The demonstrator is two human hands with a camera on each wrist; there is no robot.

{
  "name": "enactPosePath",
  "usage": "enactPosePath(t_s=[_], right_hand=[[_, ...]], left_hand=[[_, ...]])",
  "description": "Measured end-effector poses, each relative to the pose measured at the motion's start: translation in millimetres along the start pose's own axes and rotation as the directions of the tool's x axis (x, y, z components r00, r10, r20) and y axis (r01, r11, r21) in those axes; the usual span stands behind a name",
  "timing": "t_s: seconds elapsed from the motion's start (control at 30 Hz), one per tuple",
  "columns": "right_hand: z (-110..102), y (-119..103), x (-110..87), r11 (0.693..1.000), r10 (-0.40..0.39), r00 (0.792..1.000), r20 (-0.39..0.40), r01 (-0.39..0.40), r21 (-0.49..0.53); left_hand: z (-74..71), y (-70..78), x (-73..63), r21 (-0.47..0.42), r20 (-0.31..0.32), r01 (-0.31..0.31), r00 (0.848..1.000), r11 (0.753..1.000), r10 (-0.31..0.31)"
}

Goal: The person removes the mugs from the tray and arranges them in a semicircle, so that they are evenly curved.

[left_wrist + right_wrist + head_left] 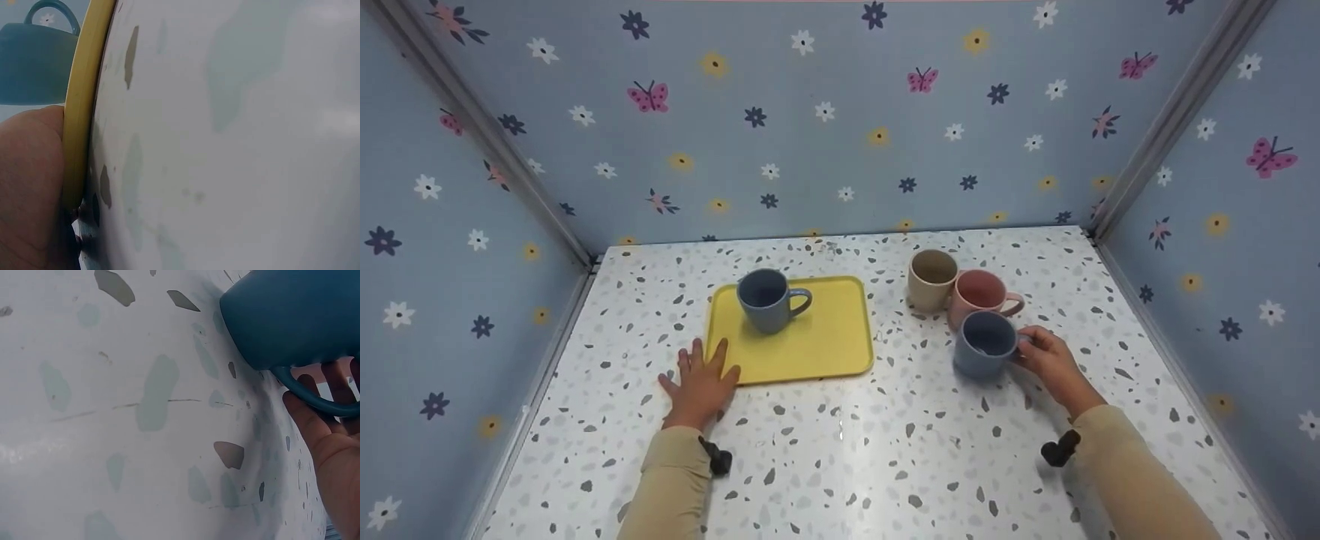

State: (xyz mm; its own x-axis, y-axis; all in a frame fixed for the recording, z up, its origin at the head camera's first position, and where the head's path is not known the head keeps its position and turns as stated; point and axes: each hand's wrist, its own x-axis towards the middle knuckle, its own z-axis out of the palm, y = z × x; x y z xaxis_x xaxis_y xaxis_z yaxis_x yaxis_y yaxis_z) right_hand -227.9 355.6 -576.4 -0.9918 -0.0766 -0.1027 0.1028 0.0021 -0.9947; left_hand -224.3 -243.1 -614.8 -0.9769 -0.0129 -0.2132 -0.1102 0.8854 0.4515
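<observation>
My right hand (1051, 367) grips the handle of a blue mug (984, 352), upright in front of a pink mug (978, 289). In the right wrist view, the fingers curl round that mug's handle (315, 399). My left hand (701, 386) has its fingers spread and rests at the front left corner of a yellow tray (825, 330). Another blue mug (766, 304) stands upright on the tray's left half, handle pointing right. The tray's edge (81, 107) runs beside the left hand in the left wrist view.
A beige mug (931, 281) stands behind and left of the pink mug, close against it. The speckled white table (840, 465) is bounded by a patterned blue back wall (840, 165) and side walls.
</observation>
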Motion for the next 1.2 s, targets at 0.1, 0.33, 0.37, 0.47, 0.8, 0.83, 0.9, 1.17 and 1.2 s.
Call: enactPosePath(t_s=[0.1,0.33,0.37,0.47,0.8,0.83,0.9,1.17,1.2], right_hand=[[-0.8,-3.4,-0.1,1.000,0.021,1.000,0.003,-0.021,0.022],[-2.7,-15.4,2.0,0.999,-0.010,0.998,-0.069,0.007,-0.050],[-2.8,-17.4,2.8,0.999,-0.019,0.997,-0.081,0.014,-0.052],[-1.7,-25.1,5.4,0.998,-0.054,0.992,-0.116,0.050,-0.039],[14.6,-61.8,25.1,0.981,-0.193,0.973,-0.130,0.195,0.004],[17.5,-65.0,27.7,0.980,-0.200,0.972,-0.126,0.201,-0.005],[24.2,-71.1,32.3,0.979,-0.204,0.971,-0.124,0.202,-0.023],[54.6,-84.8,50.5,0.967,-0.247,0.955,-0.166,0.231,-0.107],[58.6,-85.8,52.8,0.966,-0.251,0.953,-0.169,0.235,-0.109]], left_hand=[[-0.4,-0.4,-0.3,-0.005,-0.008,-0.003,1.000,1.000,0.003],[1.2,-1.1,1.4,0.002,0.006,0.003,1.000,1.000,-0.004],[1.4,-1.3,1.6,0.004,0.009,0.005,1.000,1.000,-0.006],[1.5,-2.2,2.3,0.010,0.014,0.008,1.000,1.000,-0.009],[-2.0,2.0,0.6,0.010,0.014,0.006,1.000,1.000,-0.006],[-2.5,2.3,0.2,0.011,0.015,0.007,1.000,1.000,-0.007],[-3.8,2.7,-0.3,0.015,0.017,0.005,1.000,1.000,-0.006],[-2.7,0.8,0.4,0.013,0.013,-0.003,1.000,1.000,0.003],[-2.3,0.7,0.5,0.015,0.016,0.000,1.000,1.000,-0.001]])
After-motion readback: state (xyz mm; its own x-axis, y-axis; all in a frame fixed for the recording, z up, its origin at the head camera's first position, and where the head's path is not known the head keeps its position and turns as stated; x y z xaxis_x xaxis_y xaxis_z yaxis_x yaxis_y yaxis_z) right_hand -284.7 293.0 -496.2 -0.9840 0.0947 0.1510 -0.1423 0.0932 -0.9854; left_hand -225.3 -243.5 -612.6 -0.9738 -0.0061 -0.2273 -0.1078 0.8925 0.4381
